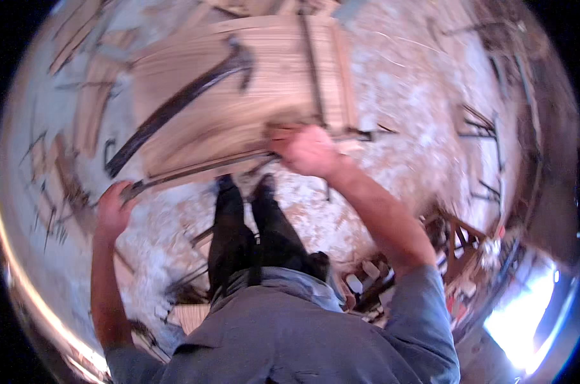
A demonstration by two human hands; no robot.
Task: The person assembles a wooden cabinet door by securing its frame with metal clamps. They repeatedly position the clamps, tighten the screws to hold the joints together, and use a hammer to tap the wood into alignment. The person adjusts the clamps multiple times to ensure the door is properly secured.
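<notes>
A pale wooden panel (283, 70) with striped grain lies in front of me. Along its near edge runs a long dark bar clamp (203, 168). My left hand (115, 208) is closed around the left end of this bar. Over the panel's near right part, my right hand (307, 150) is closed and smeared by motion, right by the bar. A brownish thing shows at its fingers, too blurred to name. A hammer (181, 102) with a dark handle lies slantwise on the panel, its head toward the far side.
Another dark bar (311, 61) crosses the panel near its right edge. Wood strips (95, 102) lie at the left. Dark metal clamps or frames (482, 128) stand on the right. Scraps and clutter (373, 281) lie near my right side. My legs (232, 230) are below the panel's near edge.
</notes>
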